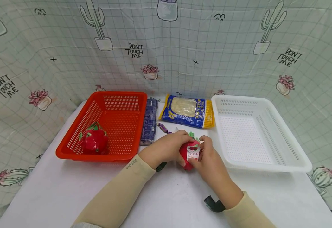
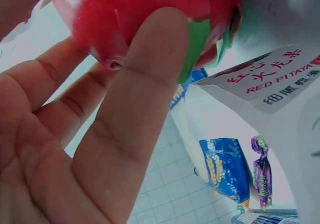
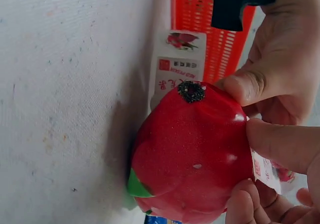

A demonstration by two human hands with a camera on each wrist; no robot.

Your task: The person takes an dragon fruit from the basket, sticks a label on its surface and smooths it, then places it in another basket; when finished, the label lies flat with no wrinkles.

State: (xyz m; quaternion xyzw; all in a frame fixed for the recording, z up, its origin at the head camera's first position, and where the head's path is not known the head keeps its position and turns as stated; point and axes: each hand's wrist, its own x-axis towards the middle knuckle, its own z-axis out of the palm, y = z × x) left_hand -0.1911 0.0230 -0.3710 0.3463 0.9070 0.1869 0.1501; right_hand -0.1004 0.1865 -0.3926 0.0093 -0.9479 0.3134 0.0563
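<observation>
A red dragon fruit [image 1: 186, 148] with green leaf tips is between both hands over the table. My left hand [image 1: 169, 147] grips its left side, the thumb along the red skin in the left wrist view. My right hand [image 1: 211, 163] is on the other side, thumb and fingers at opposite edges of a small white label [image 1: 193, 153] against the fruit. In the right wrist view the fruit's dark stem end [image 3: 191, 91] faces up, and the label [image 3: 265, 170] stands out from the skin. A printed RED PITAYA sheet [image 2: 272, 82] lies near the fruit, mostly hidden in the head view.
The red basket [image 1: 143, 126] at left holds another dragon fruit [image 1: 94, 139]. A white basket [image 1: 268, 167] is at right. Between them lie a blue-yellow food packet [image 1: 187, 110], a wrapped purple candy [image 1: 163, 128] and a flat blue-patterned pack [image 1: 149, 122].
</observation>
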